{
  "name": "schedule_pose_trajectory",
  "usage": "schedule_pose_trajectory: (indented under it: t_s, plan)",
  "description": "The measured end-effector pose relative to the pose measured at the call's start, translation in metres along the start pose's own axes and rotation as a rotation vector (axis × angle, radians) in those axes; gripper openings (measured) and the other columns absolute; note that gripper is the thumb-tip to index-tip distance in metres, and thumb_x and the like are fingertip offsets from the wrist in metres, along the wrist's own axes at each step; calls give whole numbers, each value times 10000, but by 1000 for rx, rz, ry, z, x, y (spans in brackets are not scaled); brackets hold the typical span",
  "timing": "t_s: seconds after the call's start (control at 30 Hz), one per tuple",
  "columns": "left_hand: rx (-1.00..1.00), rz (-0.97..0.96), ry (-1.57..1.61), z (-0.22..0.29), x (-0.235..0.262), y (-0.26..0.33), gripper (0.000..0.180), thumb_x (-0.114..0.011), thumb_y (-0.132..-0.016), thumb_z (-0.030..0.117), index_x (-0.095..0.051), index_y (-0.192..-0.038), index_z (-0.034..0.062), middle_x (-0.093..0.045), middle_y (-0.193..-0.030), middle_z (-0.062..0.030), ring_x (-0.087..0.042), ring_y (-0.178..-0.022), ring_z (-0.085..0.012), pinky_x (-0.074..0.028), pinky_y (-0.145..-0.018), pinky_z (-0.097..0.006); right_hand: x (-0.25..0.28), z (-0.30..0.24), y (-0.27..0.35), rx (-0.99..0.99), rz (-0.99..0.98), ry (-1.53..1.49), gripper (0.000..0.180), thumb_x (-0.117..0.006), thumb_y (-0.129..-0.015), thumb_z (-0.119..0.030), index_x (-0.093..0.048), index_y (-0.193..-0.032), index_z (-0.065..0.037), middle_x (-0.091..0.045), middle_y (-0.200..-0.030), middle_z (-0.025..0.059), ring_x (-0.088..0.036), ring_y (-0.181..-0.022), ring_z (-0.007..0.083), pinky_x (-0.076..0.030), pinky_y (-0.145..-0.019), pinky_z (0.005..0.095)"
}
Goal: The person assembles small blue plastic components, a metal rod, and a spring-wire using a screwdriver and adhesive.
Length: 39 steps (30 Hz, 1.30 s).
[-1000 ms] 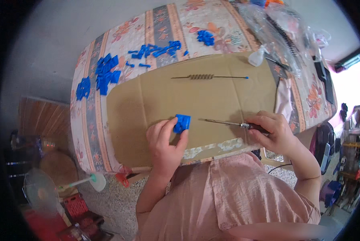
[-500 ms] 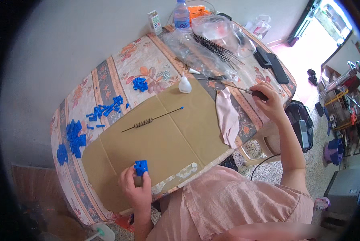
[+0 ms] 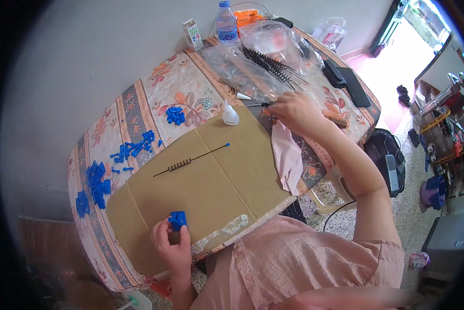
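Note:
My left hand grips a small blue plastic block above the near part of a brown cardboard sheet. Stretched out to the far right of the cardboard, my right hand has its fingers closed at a thin black-handled tool, mostly hidden under the palm. A second tool with a brown handle lies by my right wrist. On the cardboard rests a dark coiled wire rod with a blue tip. A white squeeze bottle stands at its far edge, and a pink cloth lies at its right.
Blue plastic parts lie in piles along the table's left side, with small metal pieces farther back. Clear plastic bags, black coiled rods, a water bottle, a small box and black cases occupy the far side.
My right hand has let go of the screwdriver and moved left to the black-handled tool. My left hand still holds the blue block, nearly unmoved; the view has shifted slightly.

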State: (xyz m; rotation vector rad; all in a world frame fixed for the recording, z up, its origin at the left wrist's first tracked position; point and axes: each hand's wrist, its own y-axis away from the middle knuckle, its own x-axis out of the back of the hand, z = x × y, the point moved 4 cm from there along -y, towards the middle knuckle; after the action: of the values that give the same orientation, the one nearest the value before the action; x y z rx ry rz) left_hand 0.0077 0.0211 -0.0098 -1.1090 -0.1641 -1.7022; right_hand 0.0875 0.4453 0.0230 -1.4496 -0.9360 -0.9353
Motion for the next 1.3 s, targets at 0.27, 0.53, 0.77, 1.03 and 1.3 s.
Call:
schedule_pose_trajectory:
  t_s: [0.27,0.53,0.77,1.03,1.3]
  plan:
    - [44,2,9,3,-1,-1,388,-745,-739,91,-620,-1099,17,-605,-1029,-127,-565,-874,-275,-472,-820,-413,-17,23,-23,-132,-97,248,118,-661,-783,-185,-645,-829,-78,-599,-858,57,-612,-910,257,-485,-791,394]
    - [41,10,13,4,2,-2,407,-746,-731,102,-628,-1114,28,-619,-1035,-131,-569,-892,-285,-465,-854,-427,27,-13,-6,100,72,-80,146,-704,-789,-163,-643,-888,-75,-628,-871,64,-615,-859,272,-467,-808,394]
    - [32,5,-106,3,5,0,403,-753,-741,107,-655,-1127,43,-630,-1046,-132,-592,-960,-314,-458,-894,-427,44,-73,1,249,181,-172,225,-719,-753,-110,-615,-946,-58,-605,-798,73,-617,-757,292,-478,-737,414]
    - [109,15,225,5,3,-6,345,-751,-721,64,-695,-1060,39,-648,-923,-79,-594,-861,-240,-473,-836,-371,14,-190,23,539,-30,-453,251,-720,-776,-166,-621,-962,-30,-560,-716,51,-588,-620,228,-459,-575,367]
    - [59,32,211,1,6,-4,362,-766,-693,78,-701,-1048,60,-586,-788,-32,-570,-799,-204,-422,-897,-381,3,-226,15,566,45,-464,284,-731,-778,-147,-653,-1012,-8,-554,-713,33,-588,-613,186,-451,-548,334]
